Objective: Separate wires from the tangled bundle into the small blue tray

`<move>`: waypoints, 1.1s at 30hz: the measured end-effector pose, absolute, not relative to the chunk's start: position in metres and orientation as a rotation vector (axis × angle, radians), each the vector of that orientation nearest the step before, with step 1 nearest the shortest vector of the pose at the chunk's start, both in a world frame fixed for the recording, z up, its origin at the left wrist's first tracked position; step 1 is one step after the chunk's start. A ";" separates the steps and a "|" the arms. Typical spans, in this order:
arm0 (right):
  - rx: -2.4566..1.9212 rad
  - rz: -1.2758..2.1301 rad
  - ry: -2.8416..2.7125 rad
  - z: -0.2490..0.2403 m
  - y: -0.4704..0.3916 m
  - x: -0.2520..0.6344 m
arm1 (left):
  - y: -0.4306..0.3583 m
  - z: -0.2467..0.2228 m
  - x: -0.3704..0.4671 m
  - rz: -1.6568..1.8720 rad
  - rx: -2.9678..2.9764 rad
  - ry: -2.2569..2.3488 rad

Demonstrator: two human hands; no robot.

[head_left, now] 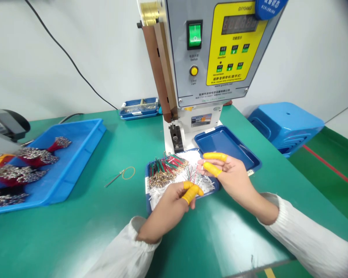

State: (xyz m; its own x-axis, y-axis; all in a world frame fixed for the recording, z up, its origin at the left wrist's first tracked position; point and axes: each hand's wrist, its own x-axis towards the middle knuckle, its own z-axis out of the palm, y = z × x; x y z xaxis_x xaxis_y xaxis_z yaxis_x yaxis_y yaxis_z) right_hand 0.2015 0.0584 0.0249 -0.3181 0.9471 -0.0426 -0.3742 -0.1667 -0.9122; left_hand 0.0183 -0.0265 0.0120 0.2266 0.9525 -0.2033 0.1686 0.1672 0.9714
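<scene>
My left hand (174,202), with yellow finger cots on thumb and forefinger, is closed in a pinch at the front of a blue tray (147,193). Thin wires (195,177), one of them red, rise from its fingertips. My right hand (230,172), also in yellow finger cots, is over the tray's right side, its fingertips around a small white tube (201,166). In the tray lie red, green and black wires (169,164) with brass-coloured ends, and many short white tubes (188,156). My fingers hide part of the tray.
Behind the tray stands a copper strip crimping machine (191,92) with a small black die block (176,139). A second blue tray (226,144) is right of it. At left, a blue bin (75,166) holds wire bundles. A tweezer-like tool (113,179) and yellow ring (128,173) lie between.
</scene>
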 end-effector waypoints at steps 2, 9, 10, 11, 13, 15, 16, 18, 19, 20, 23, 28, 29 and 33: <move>-0.824 1.718 -1.054 0.025 0.058 0.201 | -0.026 0.012 0.018 0.818 1.279 1.221; -0.868 1.613 -1.140 0.024 0.061 0.203 | -0.026 0.010 0.018 0.840 1.302 1.216; -0.891 1.575 -1.163 0.024 0.061 0.204 | -0.026 0.010 0.017 0.840 1.307 1.217; -0.909 1.541 -1.178 0.024 0.062 0.204 | -0.025 0.010 0.017 0.840 1.307 1.218; -0.917 1.504 -1.173 0.024 0.063 0.205 | -0.025 0.010 0.017 0.833 1.311 1.213; -0.893 1.517 -1.129 0.023 0.063 0.206 | -0.024 0.010 0.016 0.815 1.329 1.202; -0.877 1.533 -1.103 0.022 0.063 0.206 | -0.024 0.011 0.016 0.807 1.342 1.197; -0.852 1.566 -1.054 0.021 0.063 0.206 | -0.025 0.013 0.017 0.796 1.367 1.187; -0.840 1.577 -1.034 0.020 0.063 0.206 | -0.026 0.015 0.017 0.789 1.383 1.180; -0.828 1.580 -1.018 0.020 0.063 0.206 | -0.027 0.017 0.018 0.776 1.399 1.173; -0.800 1.548 -1.006 0.021 0.061 0.205 | -0.029 0.022 0.019 0.707 1.443 1.157; -0.792 1.434 -1.046 0.025 0.053 0.203 | -0.031 0.025 0.021 0.662 1.431 1.153; -0.789 1.431 -1.053 0.025 0.052 0.202 | -0.031 0.024 0.021 0.666 1.431 1.151; -0.780 1.452 -1.060 0.024 0.050 0.201 | -0.031 0.024 0.021 0.682 1.431 1.151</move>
State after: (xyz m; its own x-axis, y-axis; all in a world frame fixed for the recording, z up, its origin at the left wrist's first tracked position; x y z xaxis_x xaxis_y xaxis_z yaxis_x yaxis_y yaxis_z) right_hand 0.2014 0.0497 0.0245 -0.1601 0.9827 0.0936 -0.3886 0.0244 -0.9211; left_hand 0.0215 -0.0313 0.0239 0.3567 0.9141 -0.1928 0.2697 0.0969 0.9581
